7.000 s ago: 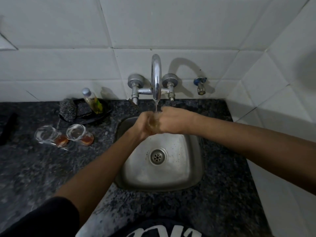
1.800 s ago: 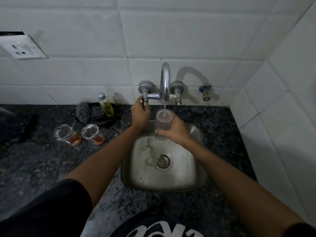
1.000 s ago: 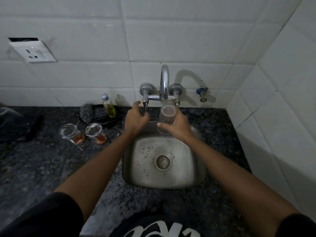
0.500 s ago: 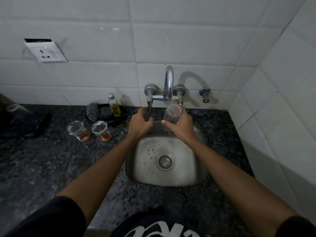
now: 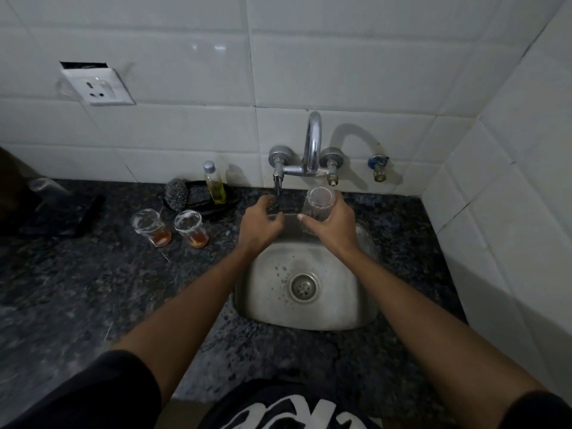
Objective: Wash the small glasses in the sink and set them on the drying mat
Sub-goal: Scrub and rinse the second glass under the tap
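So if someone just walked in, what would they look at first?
Probably the clear glass that the right hand holds upright over the steel sink, just under the tap. Next, the two dirty glasses with orange dregs, standing side by side on the dark counter left of the sink.

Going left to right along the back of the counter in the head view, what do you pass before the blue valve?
Dark mat → two used glasses → scrubber → oil bottle → left hand → clear glass gripped by right hand → blue valve.
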A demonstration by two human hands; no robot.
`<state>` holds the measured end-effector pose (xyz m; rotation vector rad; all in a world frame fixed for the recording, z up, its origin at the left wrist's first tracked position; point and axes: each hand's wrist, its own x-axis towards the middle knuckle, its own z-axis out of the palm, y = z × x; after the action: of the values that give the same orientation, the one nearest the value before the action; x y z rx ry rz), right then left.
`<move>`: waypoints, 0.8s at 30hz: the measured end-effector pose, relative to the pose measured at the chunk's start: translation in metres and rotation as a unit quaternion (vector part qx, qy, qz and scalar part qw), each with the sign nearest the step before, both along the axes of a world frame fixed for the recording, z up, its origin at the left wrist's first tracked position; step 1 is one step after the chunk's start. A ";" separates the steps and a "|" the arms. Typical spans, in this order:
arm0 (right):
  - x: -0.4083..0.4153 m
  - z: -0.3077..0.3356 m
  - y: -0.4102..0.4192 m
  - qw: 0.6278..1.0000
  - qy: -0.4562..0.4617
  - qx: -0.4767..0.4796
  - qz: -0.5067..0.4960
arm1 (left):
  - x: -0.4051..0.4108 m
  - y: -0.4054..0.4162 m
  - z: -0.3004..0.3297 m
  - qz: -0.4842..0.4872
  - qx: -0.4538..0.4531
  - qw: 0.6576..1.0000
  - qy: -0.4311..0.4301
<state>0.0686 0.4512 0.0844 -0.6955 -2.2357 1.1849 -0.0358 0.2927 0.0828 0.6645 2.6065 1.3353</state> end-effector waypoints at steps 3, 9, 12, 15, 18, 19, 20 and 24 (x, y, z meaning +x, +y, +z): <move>0.000 0.002 0.002 1.000 -0.001 -0.007 -0.006 | 0.001 -0.001 0.000 0.000 -0.004 1.000 0.002; 0.003 0.000 0.002 1.000 0.008 0.005 0.005 | 0.006 -0.011 0.000 0.007 0.003 1.000 0.001; 0.002 0.003 -0.004 1.000 0.010 0.005 0.025 | 0.007 -0.025 -0.001 0.020 -0.006 1.000 0.023; -0.005 0.011 -0.020 0.997 0.027 0.002 0.078 | 0.004 -0.048 -0.001 0.059 -0.007 0.997 0.048; -0.024 0.022 -0.048 0.988 0.043 -0.014 0.146 | 0.000 -0.083 0.002 0.113 0.010 0.992 0.063; -0.034 0.026 -0.060 0.985 0.044 -0.019 0.167 | -0.002 -0.097 0.002 0.126 0.015 0.990 0.067; -0.044 0.029 -0.072 0.982 0.047 -0.023 0.184 | -0.004 -0.111 0.004 0.141 0.017 0.988 0.065; -0.094 0.040 -0.130 0.971 0.055 -0.024 0.231 | -0.025 -0.182 0.000 0.229 0.015 0.972 0.045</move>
<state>-0.0254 0.3213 0.1242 -0.1152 -2.3495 1.4562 -0.0608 0.1110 0.0823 0.1242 2.9373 1.4882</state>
